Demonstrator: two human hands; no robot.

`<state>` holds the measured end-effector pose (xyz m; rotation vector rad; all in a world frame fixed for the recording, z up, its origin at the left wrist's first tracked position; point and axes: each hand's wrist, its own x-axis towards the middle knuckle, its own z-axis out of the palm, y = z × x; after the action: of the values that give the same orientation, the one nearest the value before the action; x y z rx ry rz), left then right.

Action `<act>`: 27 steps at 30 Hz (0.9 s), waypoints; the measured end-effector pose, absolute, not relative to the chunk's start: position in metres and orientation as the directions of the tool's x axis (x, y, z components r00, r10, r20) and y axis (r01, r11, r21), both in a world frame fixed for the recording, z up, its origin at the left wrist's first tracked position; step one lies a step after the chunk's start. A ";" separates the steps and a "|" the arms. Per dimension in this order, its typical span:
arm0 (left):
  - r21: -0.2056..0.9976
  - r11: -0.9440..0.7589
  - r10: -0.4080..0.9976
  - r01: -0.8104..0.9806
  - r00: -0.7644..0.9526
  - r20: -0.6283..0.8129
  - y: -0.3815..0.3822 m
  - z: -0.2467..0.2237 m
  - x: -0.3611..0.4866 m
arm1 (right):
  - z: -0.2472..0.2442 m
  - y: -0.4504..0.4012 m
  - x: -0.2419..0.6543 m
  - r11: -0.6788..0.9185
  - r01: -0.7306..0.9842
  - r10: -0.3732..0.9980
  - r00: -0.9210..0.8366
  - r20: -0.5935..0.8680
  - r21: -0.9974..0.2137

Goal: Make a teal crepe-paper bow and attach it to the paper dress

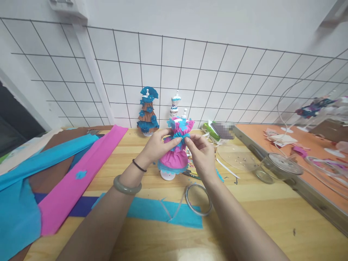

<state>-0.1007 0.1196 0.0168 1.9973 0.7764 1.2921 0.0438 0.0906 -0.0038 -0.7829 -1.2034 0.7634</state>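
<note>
A small dress form [168,175] stands upright on its white base, dressed in pink and blue crepe paper. At the waist of its paper dress [175,159], a gathered blue crepe paper strip [179,137] runs around the front. My left hand [160,145] pinches this strip from the left, thumb along the front. From the right, my right hand [200,150] pinches the same strip between thumb and fingertips. The fingertips of both hands nearly meet there. Blue paper flowers sit on the dress's bodice.
Behind stand a brown and blue dressed form [147,114] and a white one [175,103]. Crepe paper sheets [89,174] lie at left, a blue strip [163,214] in front. A tape roll [198,200], dark-handled scissors [191,174] and a clear jar [282,166] are nearby.
</note>
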 end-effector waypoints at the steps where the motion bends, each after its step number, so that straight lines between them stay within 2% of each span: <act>1: 0.768 -0.628 0.751 0.126 0.355 0.556 0.119 0.017 -0.100 | -0.004 0.091 0.044 0.525 -0.095 0.843 0.191 0.502 -0.846; 11: 0.763 -0.621 0.771 0.177 0.310 0.556 0.116 0.018 -0.099 | -0.003 0.089 0.042 0.511 -0.038 0.847 0.190 0.496 -0.859; 20: 0.767 -0.618 0.777 0.172 0.287 0.561 0.117 0.017 -0.099 | -0.001 0.088 0.041 0.510 -0.093 0.854 0.175 0.491 -0.855; 25: 0.790 -0.587 0.802 0.178 0.261 0.537 0.116 0.016 -0.099 | 0.004 0.089 0.053 0.540 -0.028 0.800 0.327 0.503 -0.841; 27: 0.794 -0.577 0.810 0.190 0.252 0.529 0.116 0.015 -0.099 | 0.004 0.094 0.064 0.531 -0.063 0.781 0.424 0.459 -0.845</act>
<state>-0.0992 0.1165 0.0154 1.9307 0.9074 1.3402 0.0637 0.0939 0.0045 -0.8601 -0.9988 0.6183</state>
